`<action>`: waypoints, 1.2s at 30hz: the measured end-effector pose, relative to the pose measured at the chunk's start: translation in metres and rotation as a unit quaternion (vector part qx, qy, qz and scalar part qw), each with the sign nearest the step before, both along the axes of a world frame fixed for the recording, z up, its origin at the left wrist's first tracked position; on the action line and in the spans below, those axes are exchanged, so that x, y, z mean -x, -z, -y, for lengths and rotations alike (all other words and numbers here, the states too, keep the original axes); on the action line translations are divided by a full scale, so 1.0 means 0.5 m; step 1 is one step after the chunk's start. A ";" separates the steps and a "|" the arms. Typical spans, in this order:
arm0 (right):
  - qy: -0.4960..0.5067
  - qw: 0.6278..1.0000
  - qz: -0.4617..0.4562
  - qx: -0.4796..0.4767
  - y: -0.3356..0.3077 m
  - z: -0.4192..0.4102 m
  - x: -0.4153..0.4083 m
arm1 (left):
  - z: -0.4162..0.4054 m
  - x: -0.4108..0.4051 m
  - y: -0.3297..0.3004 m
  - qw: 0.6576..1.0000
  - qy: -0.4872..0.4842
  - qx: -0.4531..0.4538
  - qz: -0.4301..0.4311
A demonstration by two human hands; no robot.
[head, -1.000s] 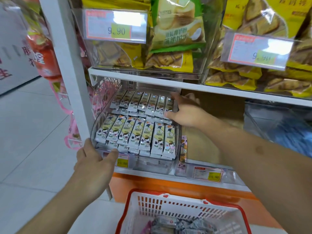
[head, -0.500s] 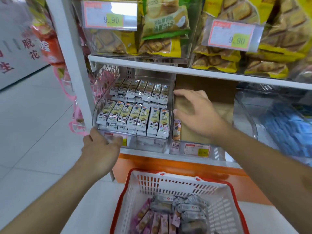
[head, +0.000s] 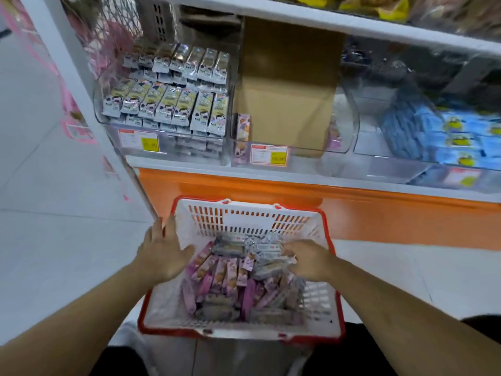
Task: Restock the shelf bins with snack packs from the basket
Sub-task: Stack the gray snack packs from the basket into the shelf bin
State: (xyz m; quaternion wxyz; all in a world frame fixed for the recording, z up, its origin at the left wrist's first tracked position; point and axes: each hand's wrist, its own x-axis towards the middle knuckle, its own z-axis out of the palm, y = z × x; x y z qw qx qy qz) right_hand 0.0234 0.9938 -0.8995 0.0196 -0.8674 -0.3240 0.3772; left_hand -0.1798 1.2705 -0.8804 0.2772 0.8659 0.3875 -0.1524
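In the head view, low over the basket: both hands are now down at the basket (head: 322, 226), no more up at the shelf.
Change, right hand: 1 s ago it lay on the packs in the left bin; half a sec ago it was in front of the cardboard; now the right hand (head: 309, 263) is inside the basket, on the grey packs (head: 267, 263).
Change, left hand: before, it held the front edge of the left bin; now the left hand (head: 161, 252) is at the basket's left rim.
Camera: tilted down w/ the head, so the basket fills the lower middle and the top shelf is nearly out of view.
Meaning for task: judged as arranging done for that bin, next pick-up beginning. Left bin (head: 108, 123) looks nearly full; middle bin (head: 349, 131) holds mostly a cardboard sheet (head: 287, 85) and few packs at its sides.
Snack packs: pink packs (head: 217, 278) and grey packs lie mixed in the basket, on the floor in front of the orange shelf base (head: 379, 213).
Left hand pose: palm down, fingers straight and spread, thumb toward the packs, holds nothing.
Right hand pose: palm down, fingers curled onto grey packs; real grip or only touch, cannot tell, blurred.
Right bin: blue packs (head: 444, 134), not touched.
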 end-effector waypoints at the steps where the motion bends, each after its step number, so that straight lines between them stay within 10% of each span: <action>1: 0.005 1.000 -0.011 0.019 0.020 0.008 0.003 | 0.002 0.007 0.021 1.000 -0.006 0.018 -0.004; 20: -0.186 0.967 0.031 0.170 0.160 0.028 0.031 | 0.028 -0.004 0.096 0.997 -0.022 0.012 -0.076; 28: -0.050 0.996 -0.078 -0.018 -0.039 -0.055 -0.005 | 0.037 -0.018 0.019 0.993 0.024 -0.066 -0.096; 36: 0.043 0.960 -0.134 -0.241 -0.323 -0.110 0.025 | 0.076 -0.070 -0.268 0.956 0.207 0.195 0.076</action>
